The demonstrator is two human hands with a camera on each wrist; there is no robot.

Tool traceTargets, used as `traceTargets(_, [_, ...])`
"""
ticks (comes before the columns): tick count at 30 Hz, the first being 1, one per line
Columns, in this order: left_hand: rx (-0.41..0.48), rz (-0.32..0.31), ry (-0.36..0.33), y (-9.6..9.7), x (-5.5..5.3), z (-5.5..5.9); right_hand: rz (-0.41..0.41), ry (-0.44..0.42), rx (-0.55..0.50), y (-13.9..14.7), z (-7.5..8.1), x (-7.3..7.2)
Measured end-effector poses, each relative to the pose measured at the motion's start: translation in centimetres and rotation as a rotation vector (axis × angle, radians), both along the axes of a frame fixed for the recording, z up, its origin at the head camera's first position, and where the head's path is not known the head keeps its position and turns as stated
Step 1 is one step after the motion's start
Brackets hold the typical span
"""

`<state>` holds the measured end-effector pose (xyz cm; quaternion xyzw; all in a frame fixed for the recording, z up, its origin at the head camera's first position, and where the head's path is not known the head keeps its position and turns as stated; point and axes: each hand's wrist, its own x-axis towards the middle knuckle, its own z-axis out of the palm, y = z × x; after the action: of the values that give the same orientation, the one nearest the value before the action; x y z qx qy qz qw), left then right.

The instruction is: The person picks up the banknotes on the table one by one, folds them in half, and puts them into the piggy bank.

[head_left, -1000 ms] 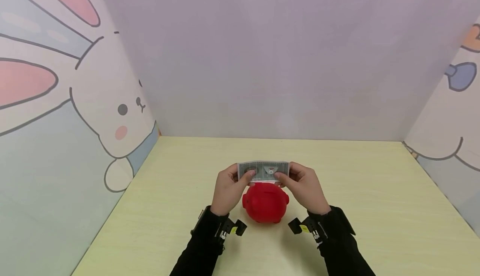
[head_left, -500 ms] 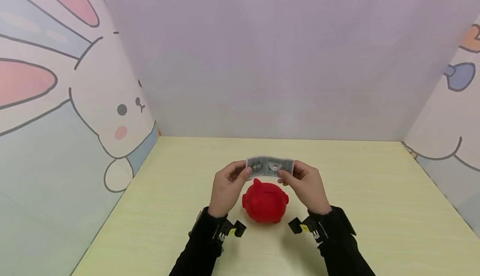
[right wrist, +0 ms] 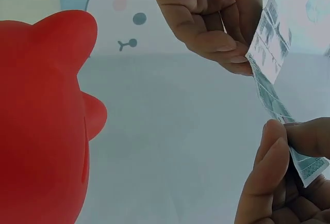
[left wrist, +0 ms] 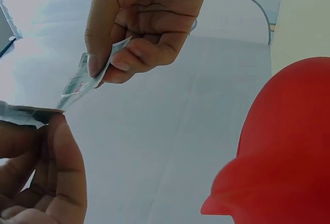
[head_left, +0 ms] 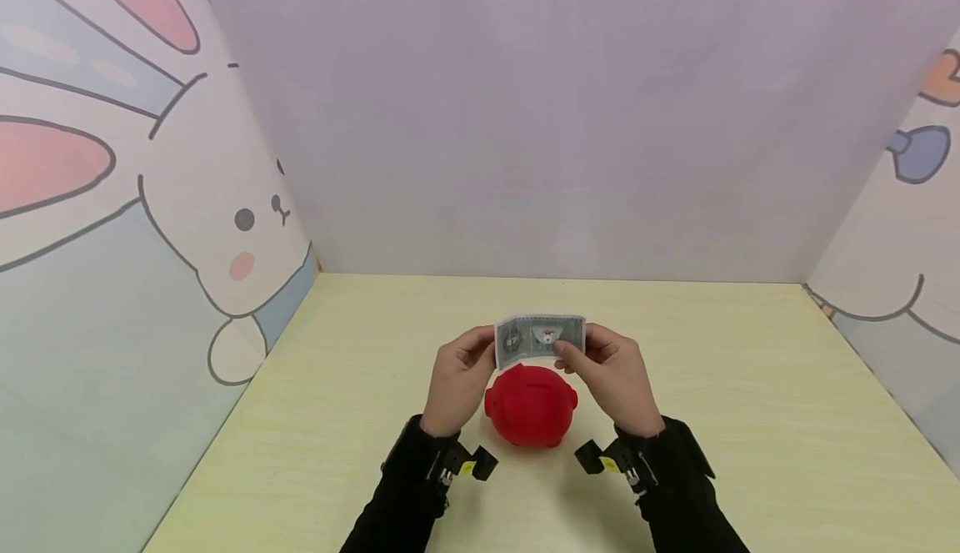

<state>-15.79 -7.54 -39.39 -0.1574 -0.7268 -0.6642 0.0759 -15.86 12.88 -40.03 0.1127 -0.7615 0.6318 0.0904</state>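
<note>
A grey-green banknote (head_left: 540, 338) with a small bear-like print is stretched between my hands, above and just beyond a red piggy bank (head_left: 531, 407). My left hand (head_left: 461, 379) holds its left part, fingertips at a crease where that part bends away from the rest; in the left wrist view the left fingers (left wrist: 67, 167) show below the crease. With thumb in front and fingers behind, my right hand (head_left: 617, 374) pinches the right end. The right wrist view shows the banknote (right wrist: 270, 43) bent in the middle, and the piggy bank (right wrist: 41, 126) with a thin slot in its back.
The piggy bank stands on a pale yellow table (head_left: 360, 328). A plain light wall (head_left: 540, 119) rises behind it, with a rabbit-printed panel (head_left: 225, 269) on the left and another printed panel (head_left: 885, 286) on the right.
The banknote has shifted up and slightly right from a second ago. My left thumb has moved off its front to the left edge, and the left part is now bent at a crease.
</note>
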Motion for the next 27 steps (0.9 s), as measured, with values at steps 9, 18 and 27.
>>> traceTargets(9, [0.033,-0.086,-0.014,0.08,0.17,-0.10,0.017,0.017,0.004,-0.33,-0.06,0.05])
traceTargets(18, [-0.011,-0.106,-0.061,0.37,0.34,-0.15,0.038,-0.004,0.010,-0.59,0.06,0.27])
traceTargets(27, [-0.032,-0.109,-0.093,0.80,0.47,-0.25,0.071,0.014,0.013,-1.00,0.13,0.55])
